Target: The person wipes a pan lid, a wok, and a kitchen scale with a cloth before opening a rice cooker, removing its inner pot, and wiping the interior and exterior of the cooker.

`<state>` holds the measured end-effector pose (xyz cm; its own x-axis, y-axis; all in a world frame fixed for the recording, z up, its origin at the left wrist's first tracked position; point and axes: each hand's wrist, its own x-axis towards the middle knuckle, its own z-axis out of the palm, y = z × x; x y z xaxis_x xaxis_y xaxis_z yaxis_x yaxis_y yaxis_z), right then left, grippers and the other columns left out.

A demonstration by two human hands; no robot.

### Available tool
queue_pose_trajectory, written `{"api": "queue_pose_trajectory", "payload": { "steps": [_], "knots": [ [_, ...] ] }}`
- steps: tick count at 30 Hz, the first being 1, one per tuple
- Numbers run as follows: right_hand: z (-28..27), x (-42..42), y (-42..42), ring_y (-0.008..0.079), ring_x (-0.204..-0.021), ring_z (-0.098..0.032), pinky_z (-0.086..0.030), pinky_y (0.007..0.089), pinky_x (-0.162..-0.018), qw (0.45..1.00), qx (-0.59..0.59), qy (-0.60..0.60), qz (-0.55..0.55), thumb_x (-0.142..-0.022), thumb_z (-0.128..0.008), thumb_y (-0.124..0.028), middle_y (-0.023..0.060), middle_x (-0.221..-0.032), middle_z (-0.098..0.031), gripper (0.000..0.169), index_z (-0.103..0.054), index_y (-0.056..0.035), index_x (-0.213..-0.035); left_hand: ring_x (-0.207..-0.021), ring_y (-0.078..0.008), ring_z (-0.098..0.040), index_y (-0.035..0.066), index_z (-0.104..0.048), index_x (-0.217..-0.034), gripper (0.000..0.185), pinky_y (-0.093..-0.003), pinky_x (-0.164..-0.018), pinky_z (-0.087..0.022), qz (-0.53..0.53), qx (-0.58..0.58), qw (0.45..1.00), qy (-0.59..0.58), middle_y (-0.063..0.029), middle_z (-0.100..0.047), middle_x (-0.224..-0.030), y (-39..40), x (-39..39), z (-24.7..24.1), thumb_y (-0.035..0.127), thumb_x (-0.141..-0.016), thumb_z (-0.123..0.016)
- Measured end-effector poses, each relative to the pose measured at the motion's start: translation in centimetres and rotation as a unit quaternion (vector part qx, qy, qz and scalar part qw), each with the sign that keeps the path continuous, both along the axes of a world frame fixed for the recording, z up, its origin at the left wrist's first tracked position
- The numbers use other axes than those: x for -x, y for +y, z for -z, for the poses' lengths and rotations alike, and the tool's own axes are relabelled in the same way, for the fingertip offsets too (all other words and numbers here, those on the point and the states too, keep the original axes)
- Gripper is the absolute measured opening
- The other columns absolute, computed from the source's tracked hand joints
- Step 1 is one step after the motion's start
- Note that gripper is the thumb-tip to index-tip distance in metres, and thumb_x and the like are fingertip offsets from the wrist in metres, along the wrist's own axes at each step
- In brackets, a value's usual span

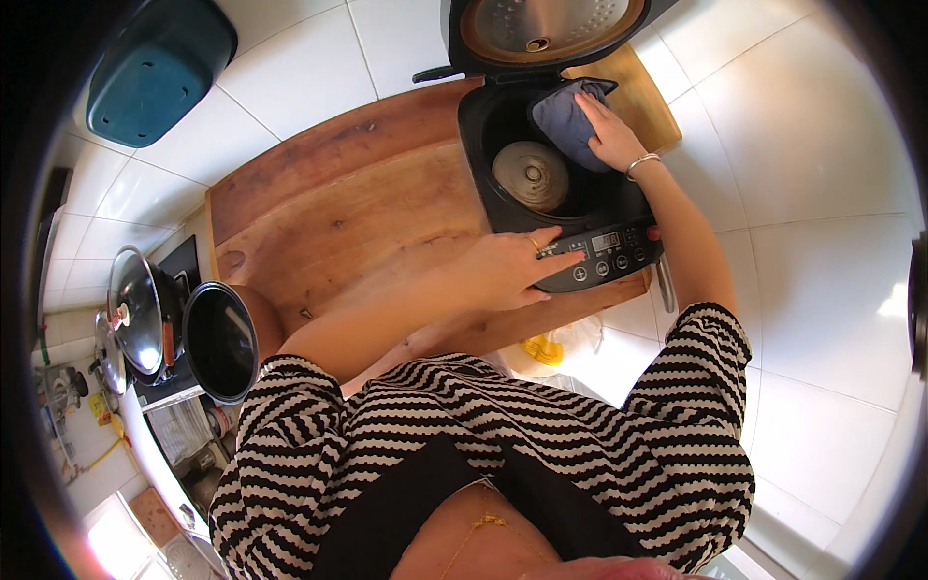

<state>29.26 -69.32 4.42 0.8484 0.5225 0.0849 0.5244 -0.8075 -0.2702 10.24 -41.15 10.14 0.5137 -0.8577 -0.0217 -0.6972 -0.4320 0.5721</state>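
A black rice cooker (500, 206) stands on the wooden table with its lid (493, 58) raised. Its inner pot is out, so the round metal heating plate (533, 174) shows at the bottom. My right hand (609, 134) presses a grey-blue cloth (562, 123) against the right side of the cavity and its rim. Part of the cloth hangs inside, and my fingertips lie on top of it. My left hand (515, 268) rests with spread fingers on the left part of the front control panel (609, 254), whose small display is lit.
At the left table edge sits a black-lined pot (221, 344). Beyond it a lidded wok (138, 312) stands on a stove. A teal plastic container (148, 94) is at the upper left, by the white tiled wall. A wooden board (656, 109) lies behind the cooker.
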Motion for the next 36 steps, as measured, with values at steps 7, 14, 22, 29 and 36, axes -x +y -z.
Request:
{"api": "queue_pose_trajectory", "payload": {
  "steps": [7, 14, 22, 29, 36],
  "knots": [
    [-1.2, 4.7, -0.7, 0.0348, -0.13, -0.044, -0.04, 0.0402, -0.106, 0.991, 0.104, -0.079, 0.023, -0.081, -0.054, -0.004, 0.0203, -0.145, -0.042, 0.063, -0.039, -0.0018, -0.142, -0.097, -0.036, -0.063, 0.033, -0.04, -0.146, 0.07, -0.0427, -0.085, -0.053, -0.001, 0.03, 0.999, -0.016, -0.0202, -0.045, -0.141, 2.4, -0.3, 0.0, 0.031, -0.083, -0.07],
    [-1.6, 3.3, -4.0, 0.0365, -0.107, -0.055, -0.045, 0.0435, -0.094, 0.964, -0.077, -0.18, 0.179, -0.082, -0.055, -0.002, 0.0186, -0.119, -0.058, 0.038, -0.059, -0.0059, -0.12, -0.099, -0.0353, -0.063, 0.031, -0.043, -0.145, 0.068, -0.0427, -0.084, -0.053, -0.006, 0.042, 0.999, -0.02, -0.0193, -0.047, -0.139, 2.4, -0.4, 0.2, 0.031, -0.082, -0.068],
    [-6.3, -0.3, -2.4, 0.0312, -0.107, -0.055, -0.047, 0.0389, -0.093, 0.964, -0.02, -0.22, 0.146, -0.08, -0.056, 0.001, 0.0127, -0.114, -0.055, 0.043, -0.064, -0.0148, -0.119, -0.099, -0.0345, -0.063, 0.033, -0.044, -0.144, 0.068, -0.0425, -0.083, -0.053, -0.007, 0.037, 0.999, -0.01, -0.0189, -0.049, -0.136, 2.4, -0.2, 0.6, 0.03, -0.081, -0.069],
    [-2.2, 1.4, -2.4, 0.033, -0.107, -0.057, -0.047, 0.0393, -0.093, 0.993, 0.105, -0.04, 0.042, -0.082, -0.055, -0.001, 0.0125, -0.119, -0.055, 0.042, -0.062, -0.007, -0.123, -0.095, -0.0324, -0.064, 0.035, -0.044, -0.143, 0.068, -0.0421, -0.08, -0.054, -0.025, 0.032, 0.999, -0.008, -0.0142, -0.05, -0.136, 2.5, 0.1, 0.4, 0.029, -0.081, -0.07],
    [-6.0, 6.6, -3.5, 0.0335, -0.105, -0.06, -0.05, 0.0398, -0.089, 0.981, 0.147, 0.109, 0.057, -0.081, -0.063, -0.006, 0.0148, -0.112, -0.062, 0.031, -0.063, -0.0042, -0.112, -0.092, -0.0311, -0.064, 0.034, -0.048, -0.141, 0.067, -0.0408, -0.08, -0.055, -0.032, 0.078, 0.996, -0.021, -0.0129, -0.051, -0.136, 2.2, 0.0, 0.7, 0.025, -0.078, -0.072]
  ]
}}
